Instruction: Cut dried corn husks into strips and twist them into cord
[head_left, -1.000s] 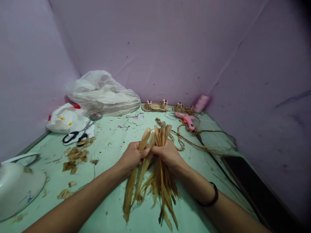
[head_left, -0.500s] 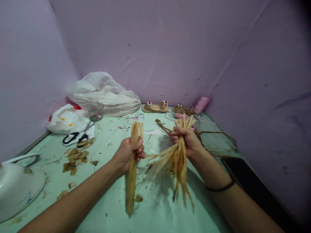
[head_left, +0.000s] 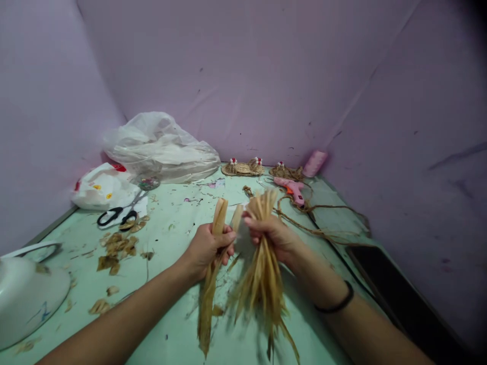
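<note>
The relation that counts most here is the slim gap at the centre of the frame between my two hands, with dried plant-fibre strips on either side of it. My left hand (head_left: 209, 248) is closed around a broad, flat strip (head_left: 206, 309), the thumb pressed across it; its long axis runs up and down the frame, the cut top standing above my fist and leaning a little to the right, the tail hanging toward the lower centre. A paler strip end (head_left: 236, 217) pokes up beside that thumb, on the side facing my other hand, so my left hand is the nearer one to it; it seems pinched in those fingers, though I cannot tell for sure. My right hand (head_left: 272, 234), just right of centre, is wrapped around a thick bundle of narrower strips (head_left: 266, 279), gripped near its upper end. The bundle's long axis is also roughly upright: its short tops bunch above my fist, blurred, and its tails fan out below toward the bottom of the frame, over the counter (head_left: 167, 314). Thus the single strip lies left of the bundle, the two roughly side by side and apart along their lengths. Beyond my right hand, braided rope (head_left: 297, 221) curls toward the pink glue gun (head_left: 292, 189).
</note>
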Action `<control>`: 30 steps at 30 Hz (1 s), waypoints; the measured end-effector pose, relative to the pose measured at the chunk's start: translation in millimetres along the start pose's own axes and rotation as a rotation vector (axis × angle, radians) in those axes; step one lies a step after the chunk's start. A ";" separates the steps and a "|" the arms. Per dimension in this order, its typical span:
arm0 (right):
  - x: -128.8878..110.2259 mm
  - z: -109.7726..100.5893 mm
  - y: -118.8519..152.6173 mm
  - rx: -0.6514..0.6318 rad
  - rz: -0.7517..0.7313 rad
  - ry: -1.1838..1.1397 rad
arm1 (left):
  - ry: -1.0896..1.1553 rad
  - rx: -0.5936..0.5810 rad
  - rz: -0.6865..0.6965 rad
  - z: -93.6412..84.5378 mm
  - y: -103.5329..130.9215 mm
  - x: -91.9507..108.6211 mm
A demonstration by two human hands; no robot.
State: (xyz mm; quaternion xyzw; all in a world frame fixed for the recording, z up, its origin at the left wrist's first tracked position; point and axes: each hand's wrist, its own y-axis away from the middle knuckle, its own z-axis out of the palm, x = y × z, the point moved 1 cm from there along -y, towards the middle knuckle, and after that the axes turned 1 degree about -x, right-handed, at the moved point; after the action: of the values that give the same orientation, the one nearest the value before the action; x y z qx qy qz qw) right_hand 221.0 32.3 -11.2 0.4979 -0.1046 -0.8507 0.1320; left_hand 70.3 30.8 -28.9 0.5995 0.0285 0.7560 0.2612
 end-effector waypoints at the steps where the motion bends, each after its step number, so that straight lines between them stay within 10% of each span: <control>1: 9.9 5.4 -0.9 -0.018 0.034 0.023 | -0.022 -0.025 -0.011 1.4 1.1 -1.4; 8: 5.7 -0.1 -1.6 0.008 0.173 -0.082 | 0.175 -0.091 -0.009 -1.4 -3.1 0.7; 30: 25.8 10.9 1.2 -0.042 -0.151 0.265 | 0.196 -0.002 0.066 1.8 -5.1 -6.3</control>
State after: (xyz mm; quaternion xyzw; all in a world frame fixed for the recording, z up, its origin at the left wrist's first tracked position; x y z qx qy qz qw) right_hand 199.5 23.2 -26.8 0.6095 -0.0306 -0.7870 0.0909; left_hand 74.8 32.1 -35.8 0.5230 0.0334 0.8192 0.2330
